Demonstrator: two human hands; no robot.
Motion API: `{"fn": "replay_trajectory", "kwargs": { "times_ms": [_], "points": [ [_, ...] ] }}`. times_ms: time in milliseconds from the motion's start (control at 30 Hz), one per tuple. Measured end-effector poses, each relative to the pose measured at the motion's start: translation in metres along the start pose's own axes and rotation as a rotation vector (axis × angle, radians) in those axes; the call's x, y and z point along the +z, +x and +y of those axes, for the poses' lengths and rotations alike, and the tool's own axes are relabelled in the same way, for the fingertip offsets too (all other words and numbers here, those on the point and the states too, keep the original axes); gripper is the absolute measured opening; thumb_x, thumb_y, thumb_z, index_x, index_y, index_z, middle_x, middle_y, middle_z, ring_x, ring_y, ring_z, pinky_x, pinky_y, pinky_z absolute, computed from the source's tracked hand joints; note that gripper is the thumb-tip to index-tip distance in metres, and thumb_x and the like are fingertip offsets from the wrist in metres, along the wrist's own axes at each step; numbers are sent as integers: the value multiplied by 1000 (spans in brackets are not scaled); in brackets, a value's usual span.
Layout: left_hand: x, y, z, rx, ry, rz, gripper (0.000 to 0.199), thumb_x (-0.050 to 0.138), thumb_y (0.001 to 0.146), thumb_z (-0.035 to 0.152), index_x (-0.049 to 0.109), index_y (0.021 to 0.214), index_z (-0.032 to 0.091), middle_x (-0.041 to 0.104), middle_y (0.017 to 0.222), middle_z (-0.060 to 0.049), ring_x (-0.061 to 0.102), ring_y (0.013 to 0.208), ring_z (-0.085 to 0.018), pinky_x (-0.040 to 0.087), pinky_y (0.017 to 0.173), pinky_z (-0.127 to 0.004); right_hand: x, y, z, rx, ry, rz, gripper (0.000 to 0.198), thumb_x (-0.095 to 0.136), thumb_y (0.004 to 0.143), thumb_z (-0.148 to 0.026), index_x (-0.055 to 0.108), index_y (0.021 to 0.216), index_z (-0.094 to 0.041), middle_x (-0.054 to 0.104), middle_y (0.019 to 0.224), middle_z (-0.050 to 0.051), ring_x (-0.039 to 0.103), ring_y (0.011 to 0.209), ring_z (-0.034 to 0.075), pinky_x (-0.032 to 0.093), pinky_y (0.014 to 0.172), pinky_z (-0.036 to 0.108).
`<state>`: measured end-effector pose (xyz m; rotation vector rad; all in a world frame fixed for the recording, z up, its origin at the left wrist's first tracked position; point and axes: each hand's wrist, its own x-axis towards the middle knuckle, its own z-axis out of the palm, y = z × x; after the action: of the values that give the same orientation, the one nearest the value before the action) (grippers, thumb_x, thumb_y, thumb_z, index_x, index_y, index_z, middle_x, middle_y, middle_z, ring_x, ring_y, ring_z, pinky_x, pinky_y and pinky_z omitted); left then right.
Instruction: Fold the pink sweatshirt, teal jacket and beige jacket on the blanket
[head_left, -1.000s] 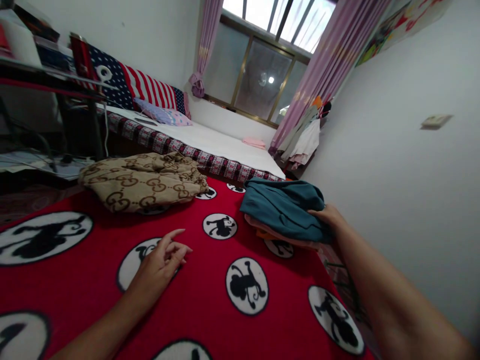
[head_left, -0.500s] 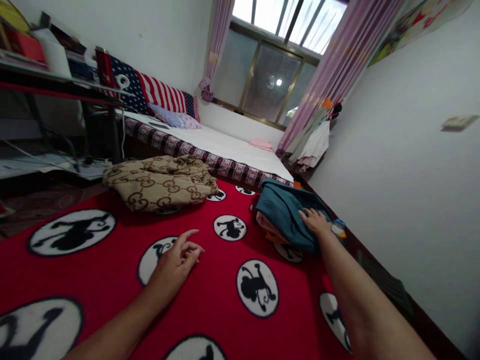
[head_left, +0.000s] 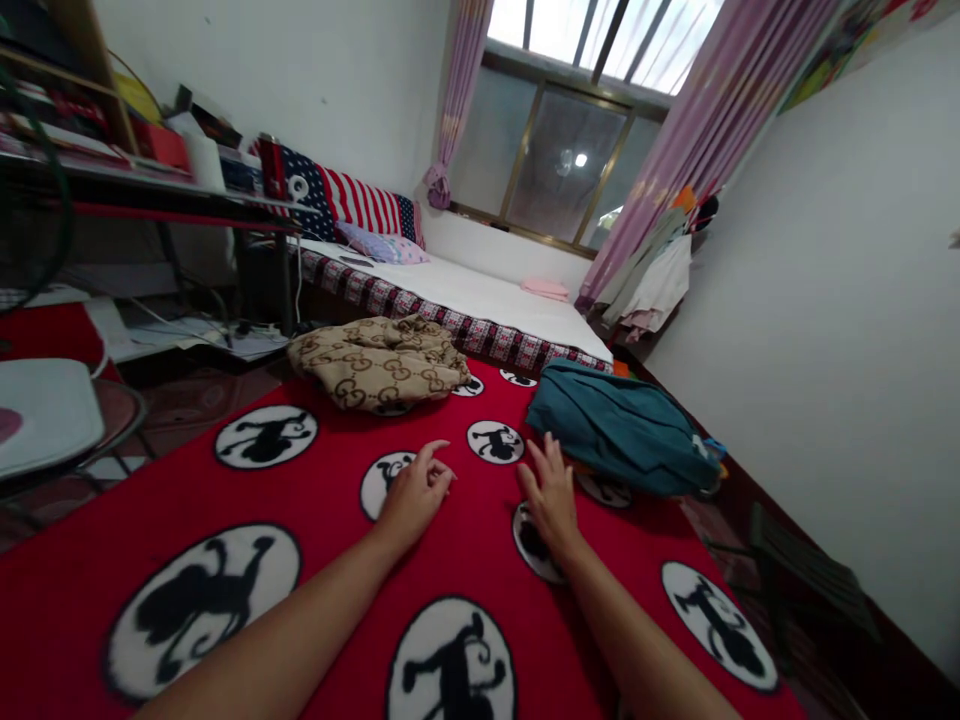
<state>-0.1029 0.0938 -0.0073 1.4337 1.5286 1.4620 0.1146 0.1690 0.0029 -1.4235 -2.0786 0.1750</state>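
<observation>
Over the red blanket (head_left: pixel 337 545) printed with monkey figures in white ovals, both my hands reach forward. My left hand (head_left: pixel 418 490) holds nothing, its index finger stretched out and the other fingers loosely curled. To its right, my right hand (head_left: pixel 551 495) is empty with fingers apart, just left of the teal cloth pile (head_left: pixel 619 425). That pile looks like folded clothes, with a bit of orange showing beneath. A bunched beige cloth (head_left: pixel 382 365) with brown lettering lies beyond my left hand, apart from it.
Behind the blanket stands a bed (head_left: pixel 480 300) with a white sheet and pillows. A cluttered desk (head_left: pixel 150 195) and a white stool seat (head_left: pixel 49 415) are at left. Clothes (head_left: pixel 660 285) hang by the right wall, with a dark folding chair (head_left: pixel 802 560) below.
My right hand has left the teal pile and moved left, towards my left hand. The view has turned left, bringing the stool into sight.
</observation>
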Motion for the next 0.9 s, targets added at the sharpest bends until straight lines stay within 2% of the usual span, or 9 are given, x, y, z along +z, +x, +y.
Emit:
{"fn": "replay_trajectory", "kwargs": {
  "times_ms": [100,300,467,533,600,667,733,800,900],
  "points": [
    [-1,1,1,20,7,14,43,50,83,25,50,125,17,68,84,-3,64,68,-15,50,68,-29,18,-38,-40,48,159,-182,53,42,93,-50,55,134,-20,39,151,14,28,144,30,14,114,60],
    [5,-6,-3,86,161,38,40,50,80,11,57,118,18,69,95,-7,65,80,-18,51,78,-33,14,-68,-67,14,430,-87,28,54,88,-41,72,101,-24,67,123,9,55,122,28,23,113,54],
    [-11,25,19,500,383,-295,38,55,78,10,64,114,18,67,108,-9,62,101,-21,48,93,-35,11,-68,-65,50,569,-10,29,53,88,-40,73,96,-21,73,97,9,64,94,24,47,89,40],
    [-34,64,41,594,510,-246,35,55,82,17,64,115,14,66,115,-10,58,112,-23,43,101,-36,11,-67,-66,51,573,-12,27,54,88,-39,73,94,-21,73,95,8,64,92,23,47,85,37],
    [-65,110,61,493,668,10,35,46,88,21,63,116,7,64,118,-11,55,118,-24,38,104,-37,9,-67,-68,54,575,-12,26,54,89,-37,73,93,-21,72,94,7,63,91,23,47,84,36],
    [-99,150,70,376,717,176,37,53,86,18,60,117,-1,57,127,-22,46,126,-34,31,108,-49,8,-67,-70,60,572,-9,24,54,89,-35,73,92,-21,72,92,6,63,89,22,46,84,35],
    [-128,176,64,199,831,357,51,63,84,32,54,119,-3,49,137,-24,35,134,-41,27,109,-56,7,-67,-71,64,564,-1,21,56,88,-33,73,90,-22,72,89,5,62,88,21,44,83,34],
    [-148,187,45,76,876,364,81,56,84,57,42,127,-10,41,142,-25,22,137,-47,28,104,-60,7,-66,-72,66,555,1,18,58,88,-31,74,86,-23,72,86,4,61,86,21,43,83,33],
    [-157,190,12,-159,925,277,101,59,73,71,38,132,-8,40,144,-26,29,134,-48,29,103,-62,8,-65,-73,58,536,-7,16,59,87,-28,73,82,-24,72,85,2,61,84,20,41,83,33]
  ]
}}
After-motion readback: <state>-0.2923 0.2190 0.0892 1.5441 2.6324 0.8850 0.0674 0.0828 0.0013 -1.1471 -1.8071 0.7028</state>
